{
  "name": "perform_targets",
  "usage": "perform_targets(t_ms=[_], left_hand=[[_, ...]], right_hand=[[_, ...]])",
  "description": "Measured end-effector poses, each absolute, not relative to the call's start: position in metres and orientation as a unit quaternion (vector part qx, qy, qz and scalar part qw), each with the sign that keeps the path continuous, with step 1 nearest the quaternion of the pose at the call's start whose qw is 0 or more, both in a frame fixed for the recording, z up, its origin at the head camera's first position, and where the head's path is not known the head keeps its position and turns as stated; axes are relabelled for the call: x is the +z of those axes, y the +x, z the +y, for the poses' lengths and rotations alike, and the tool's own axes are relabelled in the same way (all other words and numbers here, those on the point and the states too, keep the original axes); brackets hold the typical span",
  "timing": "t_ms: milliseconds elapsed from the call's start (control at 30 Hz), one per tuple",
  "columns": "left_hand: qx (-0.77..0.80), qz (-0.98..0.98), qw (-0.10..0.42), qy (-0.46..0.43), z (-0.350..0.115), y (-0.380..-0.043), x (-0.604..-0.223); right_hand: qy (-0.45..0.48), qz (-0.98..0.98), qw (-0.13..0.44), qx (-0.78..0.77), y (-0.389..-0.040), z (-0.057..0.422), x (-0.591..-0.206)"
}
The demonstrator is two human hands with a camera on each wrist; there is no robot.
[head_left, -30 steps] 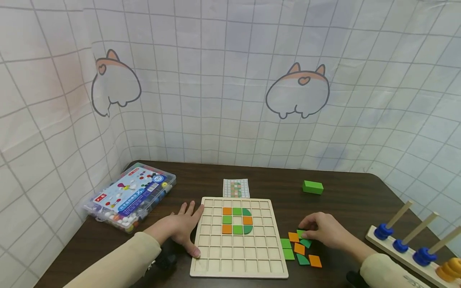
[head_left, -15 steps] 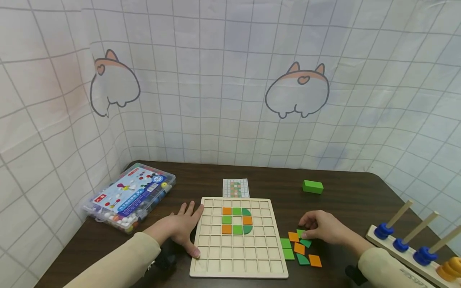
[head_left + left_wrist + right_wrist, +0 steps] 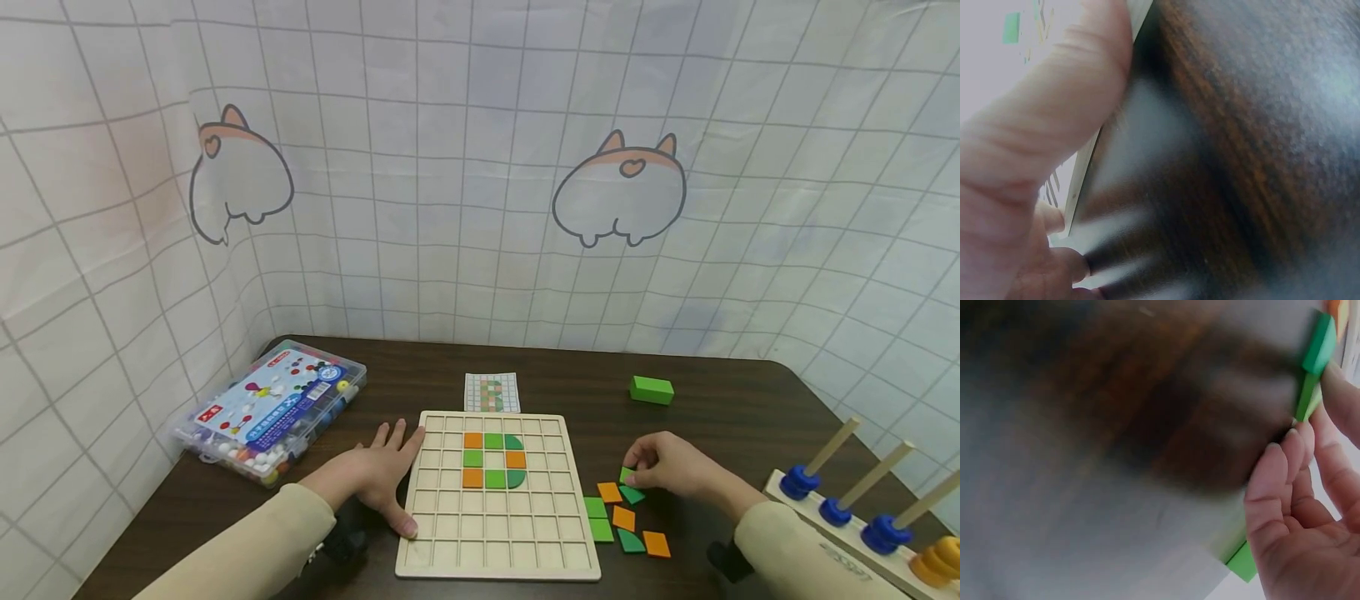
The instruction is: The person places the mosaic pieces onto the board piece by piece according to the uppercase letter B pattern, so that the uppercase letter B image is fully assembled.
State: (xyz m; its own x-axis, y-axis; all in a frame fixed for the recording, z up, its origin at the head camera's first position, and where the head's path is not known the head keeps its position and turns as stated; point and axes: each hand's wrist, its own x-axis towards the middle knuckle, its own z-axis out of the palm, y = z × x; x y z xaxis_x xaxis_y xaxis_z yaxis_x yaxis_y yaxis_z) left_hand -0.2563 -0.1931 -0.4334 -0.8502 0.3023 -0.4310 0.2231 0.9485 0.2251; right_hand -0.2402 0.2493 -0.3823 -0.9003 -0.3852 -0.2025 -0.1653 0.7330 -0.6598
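Note:
My left hand (image 3: 386, 477) lies with fingers spread along the left edge of a wooden grid board (image 3: 491, 529). Its thumb rests on the board's rim, and the left wrist view shows that thumb (image 3: 1054, 94) close up. Orange, light green and dark green tiles sit in the board's upper cells around one bare cell. Right of the board, my right hand (image 3: 670, 467) pinches a light green tile (image 3: 626, 475) between thumb and fingers. A dark green quarter-round tile (image 3: 632, 495) lies just below it; the right wrist view shows a dark green tile (image 3: 1319, 347) against the pinched one.
Loose orange tiles (image 3: 623, 518) and green tiles (image 3: 600, 530) lie beside the board. A pattern card (image 3: 491, 392) is behind it. At the back right stands a green block (image 3: 651, 390); a peg stand (image 3: 840, 525) is far right, a plastic case (image 3: 273, 404) left.
My right hand has shifted slightly up and left with the light green tile. The dark green tile under it and an orange tile beside it have slid a little left. My left hand stays still.

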Motion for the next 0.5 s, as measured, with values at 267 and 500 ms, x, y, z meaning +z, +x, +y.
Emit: perform_targets(t_ms=[267,500], left_hand=[[0.086,0.958,0.238,0.136,-0.1926,-0.2552,-0.4315],[0.09,0.957,0.241,0.136,-0.1937,-0.2567,-0.4335]], right_hand=[[-0.128,0.921,0.151,-0.335,-0.2449,0.2467,-0.3826],[-0.106,0.946,0.098,-0.291,-0.2462,0.2437,-0.3895]])
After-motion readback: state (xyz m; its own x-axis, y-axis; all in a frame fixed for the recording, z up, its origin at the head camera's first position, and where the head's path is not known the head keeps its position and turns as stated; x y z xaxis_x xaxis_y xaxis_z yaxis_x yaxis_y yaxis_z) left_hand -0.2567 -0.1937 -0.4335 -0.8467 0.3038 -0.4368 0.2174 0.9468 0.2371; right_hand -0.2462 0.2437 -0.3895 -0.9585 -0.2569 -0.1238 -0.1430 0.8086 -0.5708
